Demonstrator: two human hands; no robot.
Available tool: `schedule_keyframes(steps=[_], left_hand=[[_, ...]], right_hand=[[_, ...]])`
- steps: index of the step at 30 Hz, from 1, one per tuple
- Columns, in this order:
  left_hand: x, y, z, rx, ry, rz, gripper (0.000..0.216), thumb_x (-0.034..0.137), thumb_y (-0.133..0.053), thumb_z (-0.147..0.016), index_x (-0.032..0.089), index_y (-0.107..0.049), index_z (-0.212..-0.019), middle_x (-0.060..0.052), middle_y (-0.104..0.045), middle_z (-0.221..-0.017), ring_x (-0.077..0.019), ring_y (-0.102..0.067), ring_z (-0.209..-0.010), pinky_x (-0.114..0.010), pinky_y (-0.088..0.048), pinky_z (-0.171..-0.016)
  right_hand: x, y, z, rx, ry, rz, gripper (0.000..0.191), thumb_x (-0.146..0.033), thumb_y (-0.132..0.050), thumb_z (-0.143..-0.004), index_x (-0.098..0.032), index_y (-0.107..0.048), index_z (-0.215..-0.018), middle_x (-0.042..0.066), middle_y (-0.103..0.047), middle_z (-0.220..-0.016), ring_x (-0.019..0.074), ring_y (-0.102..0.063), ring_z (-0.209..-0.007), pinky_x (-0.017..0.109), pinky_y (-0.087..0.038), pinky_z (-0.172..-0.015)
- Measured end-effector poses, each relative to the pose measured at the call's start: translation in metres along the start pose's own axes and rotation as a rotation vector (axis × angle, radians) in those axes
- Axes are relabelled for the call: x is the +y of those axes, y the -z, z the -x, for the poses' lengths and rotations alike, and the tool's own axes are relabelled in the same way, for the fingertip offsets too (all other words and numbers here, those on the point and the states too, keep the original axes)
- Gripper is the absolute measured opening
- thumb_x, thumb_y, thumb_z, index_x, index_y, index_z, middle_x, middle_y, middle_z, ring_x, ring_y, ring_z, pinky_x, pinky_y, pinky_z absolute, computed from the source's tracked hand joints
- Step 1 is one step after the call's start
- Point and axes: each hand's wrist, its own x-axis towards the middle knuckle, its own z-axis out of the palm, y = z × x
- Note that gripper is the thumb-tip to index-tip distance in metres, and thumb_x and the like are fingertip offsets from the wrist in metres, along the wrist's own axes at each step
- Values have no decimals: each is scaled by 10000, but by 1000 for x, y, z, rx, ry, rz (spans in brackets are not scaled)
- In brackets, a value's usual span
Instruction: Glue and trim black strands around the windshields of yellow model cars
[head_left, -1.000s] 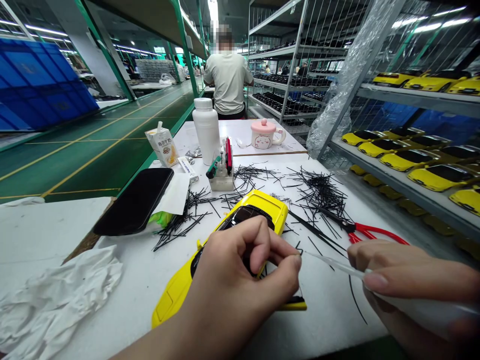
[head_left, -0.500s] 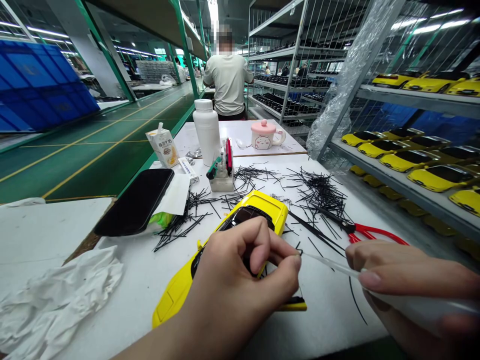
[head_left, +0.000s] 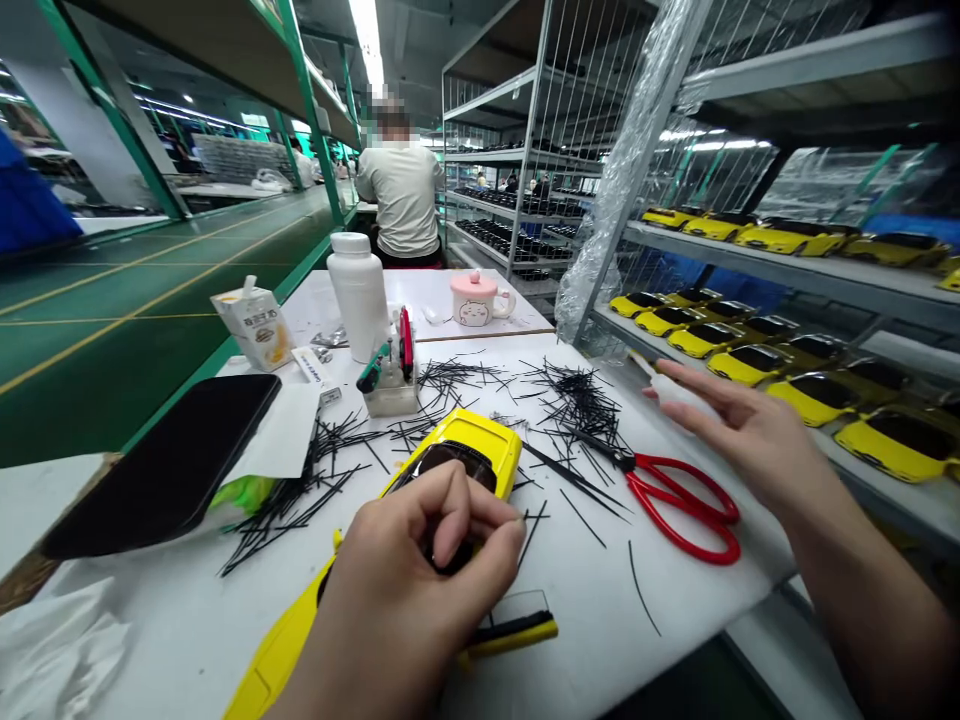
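A worker's left hand (head_left: 420, 585) is clenched over the roof of a yellow model car (head_left: 480, 452) lying mid-table and nosed toward one o'clock. Thumb and forefinger are pinched tight above its dark window; whether anything sits between them cannot be told. The right hand (head_left: 739, 430) hangs at two o'clock of the car over the table's far right edge, fingers straight and released. A pale slim object (head_left: 664, 388) shows beneath the fingertips, contact unclear. Red scissors (head_left: 682, 515) lie at three o'clock of the car, just below that hand, their blades running into a scatter of black strips (head_left: 577, 405). At five o'clock of the left hand the car's door (head_left: 514, 630) stands open near the edge of the white table (head_left: 600, 610). A phone (head_left: 165, 465) lies at nine o'clock, with a white bottle (head_left: 360, 295) and pink mug (head_left: 476, 298) toward twelve. The likeliest mishap, by the look of it, is the open door being bent or the car skidding, since one hand alone pins it. A sweeping right wrist could also catch the scissors or brush strips off the table.
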Motion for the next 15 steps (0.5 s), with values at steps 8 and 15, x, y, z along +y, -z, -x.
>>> schedule_keyframes(steps=[8,15], left_hand=[[-2,-2,4,31,4,-8,469,243,-692,-831,228,-279,-609,20,-758,-778,-143,-666,-699,-216,-498,-630],[6,-3,6,39,9,58,458,218,-696,-830,235,-294,-610,13,-759,-797,-144,-692,-749,-210,-522,-667]], right_hand=[[47,-28,-36,-76,-45,80,376,-497,-685,-897,-160,-684,-1063,139,-775,-1104,288,-743,-1024,459,-600,-917],[41,-18,-20,27,58,269,443,-590,-684,-887,-194,-598,-1066,147,-734,-994,289,-709,-878,396,-566,-725]])
